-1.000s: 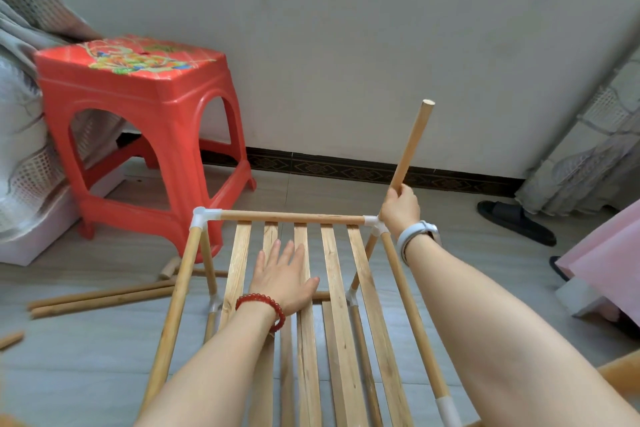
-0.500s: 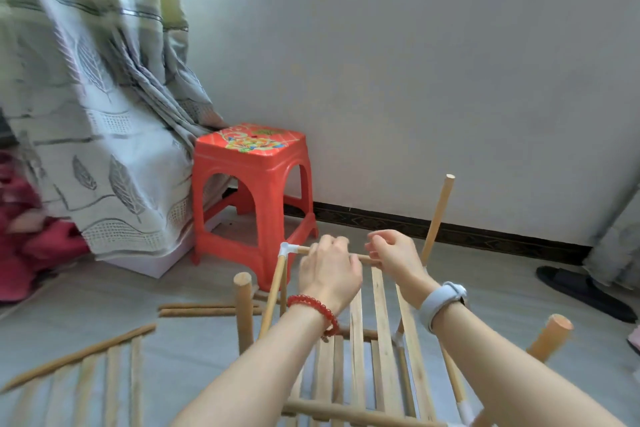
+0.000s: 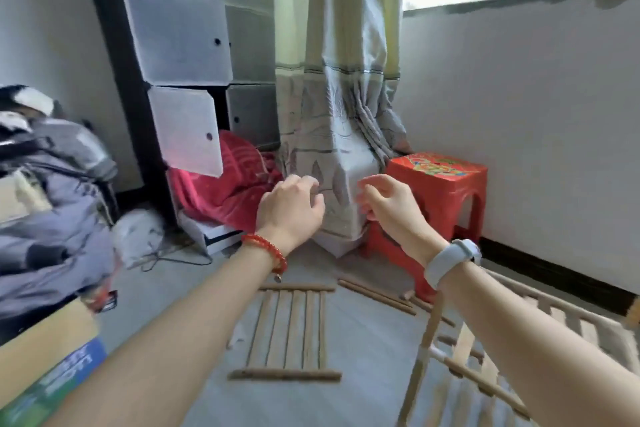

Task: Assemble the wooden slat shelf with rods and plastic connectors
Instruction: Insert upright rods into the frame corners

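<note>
A: While your hands hang in the air, what lies on the grey floor (image 3: 367, 350)?

B: A loose slat panel (image 3: 290, 333) lies flat ahead of you, with spare rods (image 3: 375, 295) beside the red stool (image 3: 437, 184). The part-built shelf frame (image 3: 460, 354) stands at your lower right, one white connector (image 3: 437, 354) showing on its post.

A: And your grip?

B: Your left hand (image 3: 291, 206) and right hand (image 3: 388, 204) are raised with fingers loosely curled, grasping nothing. A curtain (image 3: 337, 107) hangs behind them, next to a cube cabinet (image 3: 187, 55).

A: Anything unclear?

B: Motion blur smears the bundle (image 3: 48, 204) at left, the frame runs off the picture's edge, and your right arm covers part of it.
</note>
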Demonstrator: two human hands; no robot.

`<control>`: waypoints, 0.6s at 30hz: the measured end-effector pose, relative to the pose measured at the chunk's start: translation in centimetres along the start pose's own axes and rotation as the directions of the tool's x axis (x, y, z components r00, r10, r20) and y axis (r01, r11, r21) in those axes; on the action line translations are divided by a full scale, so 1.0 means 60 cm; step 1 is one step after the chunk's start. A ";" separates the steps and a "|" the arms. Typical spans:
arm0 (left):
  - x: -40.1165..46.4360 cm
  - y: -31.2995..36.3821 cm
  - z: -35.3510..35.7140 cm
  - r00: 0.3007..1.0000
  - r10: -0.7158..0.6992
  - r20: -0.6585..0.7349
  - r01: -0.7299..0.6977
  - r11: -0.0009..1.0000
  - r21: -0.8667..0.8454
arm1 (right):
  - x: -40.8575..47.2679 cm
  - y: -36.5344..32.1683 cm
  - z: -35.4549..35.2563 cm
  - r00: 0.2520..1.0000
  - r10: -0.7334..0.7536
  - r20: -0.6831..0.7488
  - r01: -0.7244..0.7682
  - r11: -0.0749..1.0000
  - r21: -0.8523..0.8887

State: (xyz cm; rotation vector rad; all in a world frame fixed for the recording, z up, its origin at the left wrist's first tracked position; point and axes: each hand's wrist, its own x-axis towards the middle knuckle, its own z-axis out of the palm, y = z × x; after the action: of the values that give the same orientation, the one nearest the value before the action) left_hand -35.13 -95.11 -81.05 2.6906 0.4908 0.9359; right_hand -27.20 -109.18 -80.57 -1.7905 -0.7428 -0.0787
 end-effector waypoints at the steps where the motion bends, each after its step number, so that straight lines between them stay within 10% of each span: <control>1: -0.026 -0.053 -0.023 0.997 -0.076 -0.009 0.077 0.997 0.005 | -0.011 -0.015 0.059 0.995 0.001 0.104 -0.001 1.000 0.002; 11: -0.360 -0.484 -0.092 0.734 -0.679 -0.027 0.679 0.733 0.043 | -0.202 -0.001 0.568 0.613 0.139 0.778 0.053 0.975 -0.215; 18: -0.684 -0.684 0.010 0.177 -0.983 0.050 0.943 0.184 0.277 | -0.418 0.112 0.782 0.252 0.267 0.930 0.172 0.934 -0.314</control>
State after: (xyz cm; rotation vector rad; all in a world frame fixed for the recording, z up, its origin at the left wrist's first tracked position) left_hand -74.43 -73.83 -118.06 1.7673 2.0005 0.1359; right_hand -58.08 -80.01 -113.29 -2.1147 -1.6459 1.1768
